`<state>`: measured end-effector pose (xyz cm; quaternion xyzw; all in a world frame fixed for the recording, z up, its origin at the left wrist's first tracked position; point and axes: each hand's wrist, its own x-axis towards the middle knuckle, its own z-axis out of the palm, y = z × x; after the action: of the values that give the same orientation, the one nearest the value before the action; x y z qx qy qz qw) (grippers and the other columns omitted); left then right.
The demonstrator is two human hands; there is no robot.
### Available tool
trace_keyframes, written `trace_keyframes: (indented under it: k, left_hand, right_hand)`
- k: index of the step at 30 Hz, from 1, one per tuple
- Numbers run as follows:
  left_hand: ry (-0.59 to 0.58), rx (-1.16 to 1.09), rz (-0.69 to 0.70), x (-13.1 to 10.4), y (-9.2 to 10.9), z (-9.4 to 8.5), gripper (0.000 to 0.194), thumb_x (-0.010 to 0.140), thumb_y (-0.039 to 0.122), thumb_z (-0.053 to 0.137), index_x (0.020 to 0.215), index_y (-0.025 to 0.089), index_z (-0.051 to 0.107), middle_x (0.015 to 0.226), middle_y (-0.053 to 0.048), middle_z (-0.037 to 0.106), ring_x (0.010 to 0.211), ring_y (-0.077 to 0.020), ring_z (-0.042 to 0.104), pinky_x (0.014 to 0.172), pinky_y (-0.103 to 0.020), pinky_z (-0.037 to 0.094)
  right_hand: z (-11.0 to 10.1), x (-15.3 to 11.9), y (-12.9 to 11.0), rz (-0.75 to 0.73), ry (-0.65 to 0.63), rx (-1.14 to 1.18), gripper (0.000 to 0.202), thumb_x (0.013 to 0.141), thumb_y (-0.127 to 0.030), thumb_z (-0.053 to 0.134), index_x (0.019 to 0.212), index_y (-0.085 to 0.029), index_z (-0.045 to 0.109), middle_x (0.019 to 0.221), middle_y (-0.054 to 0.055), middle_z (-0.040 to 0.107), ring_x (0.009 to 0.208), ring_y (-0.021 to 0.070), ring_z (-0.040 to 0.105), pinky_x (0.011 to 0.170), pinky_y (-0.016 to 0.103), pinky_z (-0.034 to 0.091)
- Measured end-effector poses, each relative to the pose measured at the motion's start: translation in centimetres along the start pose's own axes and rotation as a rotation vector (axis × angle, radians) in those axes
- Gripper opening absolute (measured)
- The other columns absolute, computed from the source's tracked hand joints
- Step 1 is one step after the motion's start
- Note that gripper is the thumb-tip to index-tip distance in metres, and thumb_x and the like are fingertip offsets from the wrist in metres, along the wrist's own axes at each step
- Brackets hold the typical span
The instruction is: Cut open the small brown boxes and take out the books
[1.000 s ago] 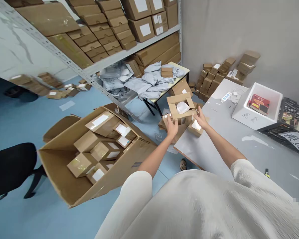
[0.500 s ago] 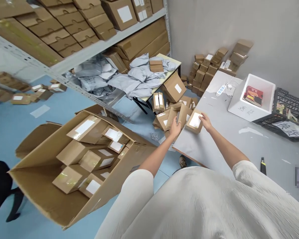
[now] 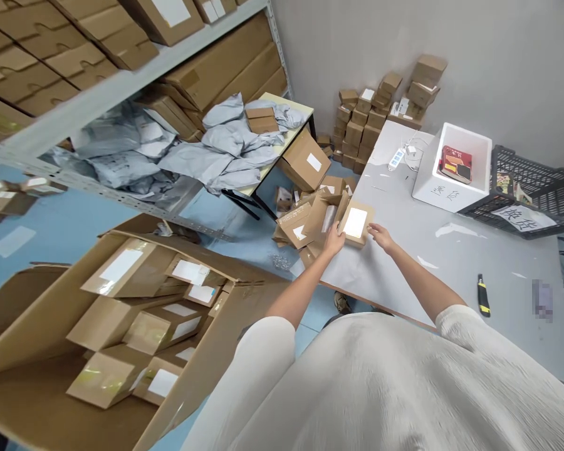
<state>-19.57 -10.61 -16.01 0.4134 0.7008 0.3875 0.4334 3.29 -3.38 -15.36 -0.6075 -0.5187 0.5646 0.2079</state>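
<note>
A small cardboard box [image 3: 356, 223] with a white label sits at the left edge of the grey table. My left hand [image 3: 333, 240] grips its near left corner, thumb against the side. At its right edge is my right hand [image 3: 381, 238], fingers partly stretched out; whether the fingertips touch the cardboard is hard to tell. Just beyond my left hand, an opened cardboard box [image 3: 316, 216] with something greyish inside lies among other boxes beside the table. A black and yellow utility knife [image 3: 484, 295] rests on the table to the right.
To my left stands a large open carton [image 3: 207, 338] with several labelled boxes in it. A white foam box [image 3: 444, 188], a black crate [image 3: 545, 181] and a power strip [image 3: 395, 158] are on the table [image 3: 404, 213]. Grey mailing bags [image 3: 225, 144] cover a further table beside the shelving.
My left hand has moved from the opened box to the labelled box. My right hand has loosened from that box's right side. The view has turned right.
</note>
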Motion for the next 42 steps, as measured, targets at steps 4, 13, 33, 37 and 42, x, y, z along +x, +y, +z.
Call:
trace_keyframes:
  k: [4,13,33,37,42]
  left_hand:
    - [-0.062,0.017,-0.013,-0.3,0.3,0.3,0.072,0.086,0.011,0.068,0.157,0.020,0.055,0.157,-0.014,0.064,0.148,-0.0326,0.058,0.129,-0.048,0.041]
    - [-0.136,-0.004,0.051,-1.6,1.2,1.7,0.073,0.082,0.011,0.072,0.154,0.021,0.060,0.151,-0.013,0.069,0.142,-0.0357,0.063,0.124,-0.050,0.047]
    - [-0.482,0.077,0.052,-6.0,5.6,21.4,0.078,0.079,0.018,0.077,0.154,0.021,0.057,0.149,-0.012,0.071,0.139,-0.0304,0.067,0.121,-0.043,0.048]
    - [-0.501,0.084,0.061,-7.4,6.5,26.1,0.075,0.080,0.019,0.078,0.152,0.023,0.059,0.147,-0.011,0.073,0.138,-0.0291,0.068,0.120,-0.042,0.049]
    - [-0.465,0.135,0.027,-9.3,7.4,30.3,0.066,0.082,0.023,0.077,0.146,0.022,0.062,0.144,-0.012,0.073,0.136,-0.0300,0.067,0.120,-0.044,0.049]
  right_hand:
    - [0.7,-0.8,0.4,0.061,-0.030,0.023,0.054,0.087,-0.046,0.073,0.138,-0.026,0.072,0.155,0.011,0.066,0.141,0.0310,0.061,0.117,0.050,0.052]
    - [-0.6,-2.6,0.8,0.068,0.000,0.007,0.066,0.086,-0.046,0.073,0.147,-0.024,0.062,0.152,0.015,0.067,0.135,0.0308,0.065,0.115,0.050,0.053]
    - [-19.1,-10.1,12.1,0.154,0.298,0.093,0.067,0.081,-0.043,0.072,0.143,-0.021,0.061,0.145,0.016,0.070,0.125,0.0281,0.070,0.105,0.045,0.060]
    - [-23.3,-11.5,14.9,0.152,0.322,0.084,0.068,0.080,-0.040,0.072,0.144,-0.020,0.060,0.142,0.015,0.072,0.116,0.0268,0.074,0.101,0.043,0.061]
    - [-27.2,-12.8,16.9,0.149,0.297,0.045,0.068,0.082,-0.036,0.069,0.147,-0.022,0.058,0.140,0.014,0.073,0.117,0.0267,0.074,0.105,0.044,0.060]
